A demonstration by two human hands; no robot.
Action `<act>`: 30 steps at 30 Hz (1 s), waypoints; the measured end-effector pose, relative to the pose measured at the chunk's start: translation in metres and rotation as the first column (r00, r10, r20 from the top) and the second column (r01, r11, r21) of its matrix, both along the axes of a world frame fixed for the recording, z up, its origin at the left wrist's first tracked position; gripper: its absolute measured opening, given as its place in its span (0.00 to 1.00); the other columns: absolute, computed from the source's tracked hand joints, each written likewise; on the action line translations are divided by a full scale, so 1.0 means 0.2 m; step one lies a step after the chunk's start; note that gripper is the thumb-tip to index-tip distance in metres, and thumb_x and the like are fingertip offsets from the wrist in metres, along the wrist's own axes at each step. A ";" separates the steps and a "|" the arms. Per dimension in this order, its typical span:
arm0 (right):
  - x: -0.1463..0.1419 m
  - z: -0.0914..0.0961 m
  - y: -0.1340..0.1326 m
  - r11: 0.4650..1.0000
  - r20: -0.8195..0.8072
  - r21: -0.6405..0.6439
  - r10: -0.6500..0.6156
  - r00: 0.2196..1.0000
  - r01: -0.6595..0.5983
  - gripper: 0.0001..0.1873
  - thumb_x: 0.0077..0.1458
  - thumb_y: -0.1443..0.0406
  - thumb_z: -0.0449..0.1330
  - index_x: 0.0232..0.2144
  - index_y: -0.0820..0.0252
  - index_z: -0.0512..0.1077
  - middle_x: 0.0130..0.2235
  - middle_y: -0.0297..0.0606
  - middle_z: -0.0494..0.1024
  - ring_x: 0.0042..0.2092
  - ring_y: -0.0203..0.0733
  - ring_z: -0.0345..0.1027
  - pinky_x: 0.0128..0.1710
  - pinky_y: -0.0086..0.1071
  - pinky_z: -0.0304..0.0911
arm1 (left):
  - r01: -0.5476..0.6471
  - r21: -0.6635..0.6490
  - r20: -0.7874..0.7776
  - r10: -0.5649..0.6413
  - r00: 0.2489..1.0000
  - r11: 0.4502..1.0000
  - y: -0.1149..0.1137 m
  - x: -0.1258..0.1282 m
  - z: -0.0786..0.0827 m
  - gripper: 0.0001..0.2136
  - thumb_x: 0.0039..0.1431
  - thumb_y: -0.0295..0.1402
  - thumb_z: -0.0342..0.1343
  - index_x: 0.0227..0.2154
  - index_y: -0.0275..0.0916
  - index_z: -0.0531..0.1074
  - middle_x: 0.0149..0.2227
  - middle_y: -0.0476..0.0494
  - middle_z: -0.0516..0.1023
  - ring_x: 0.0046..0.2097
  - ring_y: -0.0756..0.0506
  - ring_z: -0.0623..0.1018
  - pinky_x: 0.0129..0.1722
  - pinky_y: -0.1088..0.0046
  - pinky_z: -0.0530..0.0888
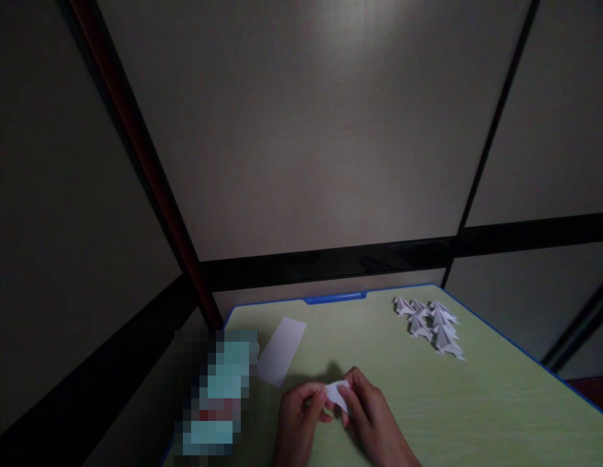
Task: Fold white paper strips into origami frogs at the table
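Observation:
A small piece of folded white paper (337, 394) is held just above the table, between my two hands. My left hand (301, 415) pinches its left end between thumb and fingers. On the other side, my right hand (370, 412) grips the paper with the thumb on top. The fingers partly cover the paper, so its full folded shape is hidden. A flat white paper strip (282, 350) lies on the table beyond my left hand. Several folded white paper figures (440, 327), pointed in shape, stand grouped toward the far right.
The pale green table (481, 402) has a blue edge and a blue handle (336, 298) at its far side. A blurred-out turquoise object (223, 389) lies along the left edge. Behind the table rise wardrobe-like panels (325, 143) with dark strips.

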State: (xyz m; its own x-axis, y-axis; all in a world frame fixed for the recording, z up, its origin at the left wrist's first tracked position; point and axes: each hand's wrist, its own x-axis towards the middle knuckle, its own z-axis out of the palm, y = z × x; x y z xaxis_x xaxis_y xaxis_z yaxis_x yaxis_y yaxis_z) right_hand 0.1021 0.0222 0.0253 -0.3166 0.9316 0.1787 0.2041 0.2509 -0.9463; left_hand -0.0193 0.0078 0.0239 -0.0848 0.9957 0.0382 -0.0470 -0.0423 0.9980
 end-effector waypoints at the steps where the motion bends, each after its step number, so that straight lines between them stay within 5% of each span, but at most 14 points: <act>1: 0.01 0.01 0.00 1.000 0.012 0.020 -0.006 1.000 0.005 0.12 0.52 0.60 0.43 0.21 0.60 0.56 0.17 0.27 0.59 0.20 0.32 0.54 0.20 0.24 0.51 | 0.016 -0.004 -0.003 -0.016 1.000 1.000 0.00 0.00 -0.01 0.12 0.42 0.38 0.53 0.19 0.32 0.69 0.18 0.46 0.70 0.23 0.50 0.70 0.19 0.79 0.68; 12: 0.03 0.03 -0.01 0.989 0.106 0.111 0.089 0.990 -0.101 0.14 0.52 0.61 0.44 0.19 0.61 0.58 0.20 0.30 0.60 0.24 0.33 0.54 0.24 0.26 0.51 | 0.212 -0.147 -0.077 -0.224 0.971 0.966 0.01 0.01 -0.04 0.21 0.40 0.50 0.46 0.10 0.35 0.59 0.07 0.54 0.58 0.08 0.58 0.56 0.07 0.83 0.52; 22: 0.01 -0.01 0.02 0.998 0.021 -0.039 -0.044 0.999 0.045 0.20 0.46 0.54 0.49 0.11 0.59 0.51 0.11 0.24 0.49 0.15 0.28 0.43 0.14 0.24 0.39 | 0.062 -0.156 -0.171 -0.089 0.981 0.986 0.00 0.02 -0.02 0.20 0.40 0.48 0.48 0.07 0.37 0.57 0.05 0.56 0.55 0.07 0.58 0.53 0.06 0.83 0.46; 30: 0.02 0.01 0.03 0.988 -0.022 -0.088 0.122 0.992 -0.123 0.19 0.49 0.55 0.45 0.14 0.61 0.55 0.14 0.26 0.54 0.17 0.29 0.47 0.17 0.24 0.45 | -0.026 -0.132 -0.143 0.007 0.990 0.991 0.01 -0.01 -0.02 0.21 0.37 0.51 0.48 0.08 0.36 0.58 0.06 0.56 0.56 0.08 0.58 0.55 0.06 0.83 0.48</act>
State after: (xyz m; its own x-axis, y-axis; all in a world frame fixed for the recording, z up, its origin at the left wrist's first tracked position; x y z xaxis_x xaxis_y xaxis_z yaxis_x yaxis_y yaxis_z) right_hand 0.1056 0.0278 0.0269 -0.4269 0.8985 0.1028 0.1613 0.1875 -0.9689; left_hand -0.0204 0.0105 0.0193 -0.1043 0.9912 -0.0816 0.0953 0.0916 0.9912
